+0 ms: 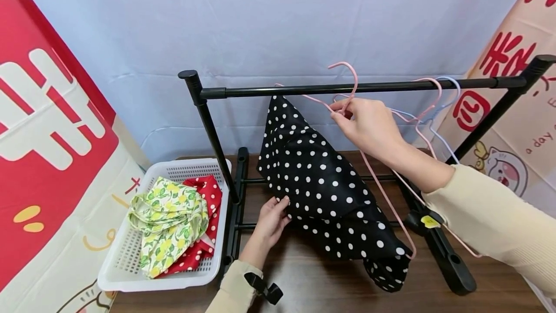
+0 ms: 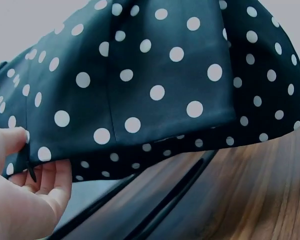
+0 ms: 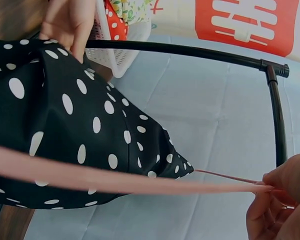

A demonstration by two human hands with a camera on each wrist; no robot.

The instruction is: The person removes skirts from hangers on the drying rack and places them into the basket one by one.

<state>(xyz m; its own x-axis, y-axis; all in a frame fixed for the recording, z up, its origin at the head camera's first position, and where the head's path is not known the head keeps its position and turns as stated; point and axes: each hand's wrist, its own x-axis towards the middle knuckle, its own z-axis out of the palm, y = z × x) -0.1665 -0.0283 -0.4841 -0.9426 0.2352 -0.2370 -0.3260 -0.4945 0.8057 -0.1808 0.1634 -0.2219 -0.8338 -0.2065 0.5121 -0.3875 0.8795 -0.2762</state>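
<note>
A black garment with white polka dots (image 1: 321, 182) hangs aslant from a pink hanger (image 1: 384, 192), one corner high near the rail and the other low at the right. My right hand (image 1: 369, 122) pinches that hanger just under its hook, which stands above the rail in the head view. Lower down, my left hand (image 1: 271, 221) holds the garment's left edge. In the left wrist view, thumb and fingers (image 2: 62, 175) of that hand lie on either side of the cloth hem. The right wrist view shows the right hand (image 3: 285, 195) gripping the pink wire.
A black garment rack (image 1: 260, 92) stands on the wooden table (image 1: 321, 284). Another pink hanger (image 1: 427, 141) and a blue hanger (image 1: 443, 139) hang at its right. Left of it, a white basket (image 1: 117, 255) holds a lemon-print cloth (image 1: 173, 221) and a red polka-dot cloth (image 1: 213, 202).
</note>
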